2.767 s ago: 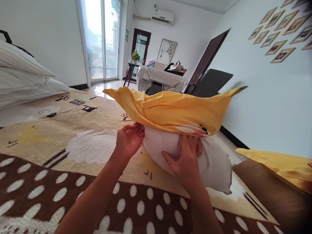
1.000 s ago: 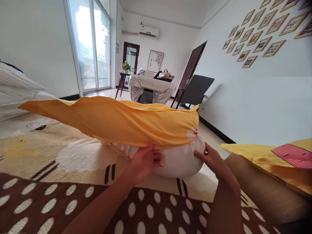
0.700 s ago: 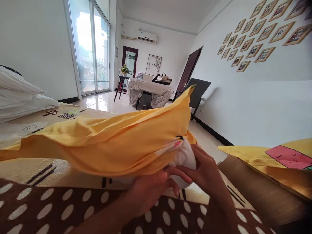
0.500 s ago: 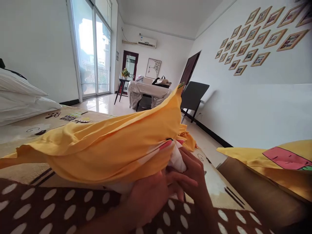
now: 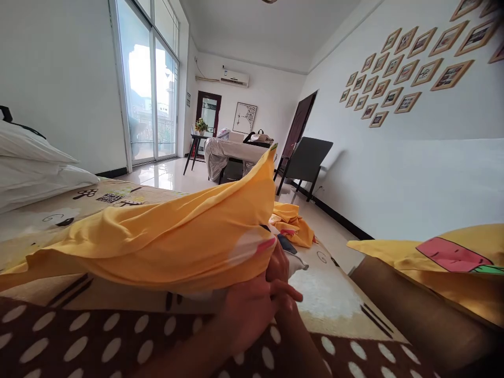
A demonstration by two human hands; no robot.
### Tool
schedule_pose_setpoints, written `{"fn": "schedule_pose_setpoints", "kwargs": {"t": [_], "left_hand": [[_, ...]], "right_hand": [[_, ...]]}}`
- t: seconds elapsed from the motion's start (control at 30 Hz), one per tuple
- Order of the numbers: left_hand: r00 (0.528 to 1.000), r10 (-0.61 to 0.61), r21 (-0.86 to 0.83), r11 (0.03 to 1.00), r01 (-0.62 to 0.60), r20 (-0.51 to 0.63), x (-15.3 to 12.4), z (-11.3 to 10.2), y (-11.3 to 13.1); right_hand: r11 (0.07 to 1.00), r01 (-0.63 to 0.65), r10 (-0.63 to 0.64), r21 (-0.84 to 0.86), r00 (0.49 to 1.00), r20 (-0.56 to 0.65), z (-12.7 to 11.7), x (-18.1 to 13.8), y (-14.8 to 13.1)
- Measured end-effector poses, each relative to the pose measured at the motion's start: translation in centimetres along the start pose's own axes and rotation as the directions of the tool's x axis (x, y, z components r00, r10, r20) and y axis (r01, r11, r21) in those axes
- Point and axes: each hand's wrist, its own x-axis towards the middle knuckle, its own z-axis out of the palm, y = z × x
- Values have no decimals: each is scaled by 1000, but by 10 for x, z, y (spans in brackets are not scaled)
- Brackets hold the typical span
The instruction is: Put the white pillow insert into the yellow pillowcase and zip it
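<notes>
A yellow pillowcase (image 5: 169, 241) with a white and pink print stretches across the front of me, its far corner standing up in a peak. White padding shows a little below its lower edge. My left hand (image 5: 250, 307) is closed on the near edge, with some fingers reaching right across my right wrist. My right hand (image 5: 279, 265) reaches up into the right end of the pillowcase, beside the print; its fingertips are hidden by the cloth. Just beyond it lies a white and dark piece with a pointed corner (image 5: 297, 264), which I cannot identify.
A beige patterned blanket (image 5: 334, 289) with a brown dotted border (image 5: 129, 336) lies beneath. Crumpled yellow cloth (image 5: 297, 226) rests behind my hands. White pillows (image 5: 35, 170) are stacked left. Another yellow cloth (image 5: 394, 252) lies over a leg (image 5: 397, 294) at right.
My right hand has moved left and further into the pillowcase, and the white padding at its fingers has gone from sight. The raised corner has shifted left and slightly down.
</notes>
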Motion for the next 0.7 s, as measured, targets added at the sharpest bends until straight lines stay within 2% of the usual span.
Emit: {"fn": "schedule_pose_setpoints", "kwargs": {"t": [0.07,0.13,0.23,0.3,0.4,0.5,0.6,0.7], "left_hand": [[998,-61,-4,998,61,-30,1,-4,-5],[993,-109,-21,994,108,-49,3,-11,-9],[987,-115,-84,991,105,-112,7,-24,-13],[979,-118,-121,988,98,-167,11,-36,-16],[972,-134,-91,989,118,-194,19,-58,-19],[969,-95,-8,995,95,-228,27,-74,-12],[958,-73,39,995,87,-276,32,-76,10],[940,9,93,995,24,-341,34,-70,37]], "right_hand": [[998,-4,-4,-64,992,-123,13,5,12],[988,-66,36,-138,977,-210,24,6,26],[951,-253,206,-179,948,-244,27,5,54],[911,-388,338,-142,897,-286,21,5,74],[846,-533,498,-3,792,-353,7,7,98],[771,-594,635,231,680,-367,-4,12,104],[600,-583,787,549,553,-274,-6,19,93],[411,-563,879,717,452,-149,-4,24,84]]}}
